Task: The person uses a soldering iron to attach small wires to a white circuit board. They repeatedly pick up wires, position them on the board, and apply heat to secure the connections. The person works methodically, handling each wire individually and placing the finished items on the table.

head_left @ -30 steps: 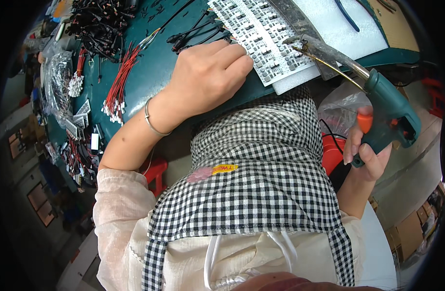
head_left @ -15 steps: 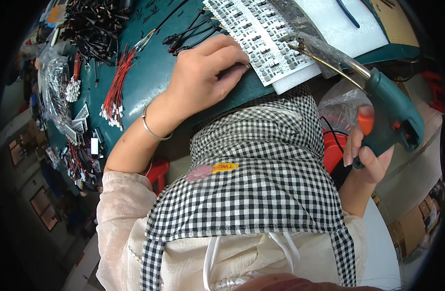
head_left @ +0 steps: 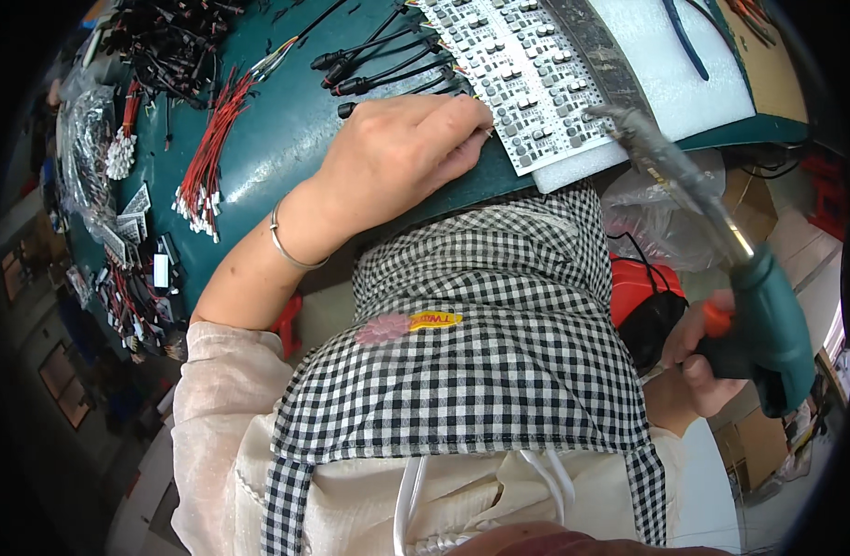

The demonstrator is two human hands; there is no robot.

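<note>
At the near corner of a white circuit board point(head_left: 522, 88), my left hand point(head_left: 406, 153) is closed, its thumb and fingertips pinched together by the board's left edge. Whatever is between them is too small to make out. Black cables with round connectors point(head_left: 355, 85) lie just beyond this hand, and one connector point(head_left: 347, 109) pokes out from behind it. My right hand point(head_left: 701, 366) grips the green handle of a soldering gun point(head_left: 775, 324) with an orange trigger. Its metal barrel points up and left, with the blurred tip over the board's right side.
White foam point(head_left: 671, 65) and a dark strip point(head_left: 596, 56) lie under and beside the board on the green table point(head_left: 277, 157). Red wires with white plugs point(head_left: 207, 176), a black cable heap point(head_left: 161, 46) and plastic bags point(head_left: 87, 148) sit leftward. A red stool point(head_left: 634, 287) stands below.
The soldering gun and my right hand have moved lower, its barrel now steeper. My left hand has shifted slightly right and down, fingers still pinched. The whole view has shifted a little.
</note>
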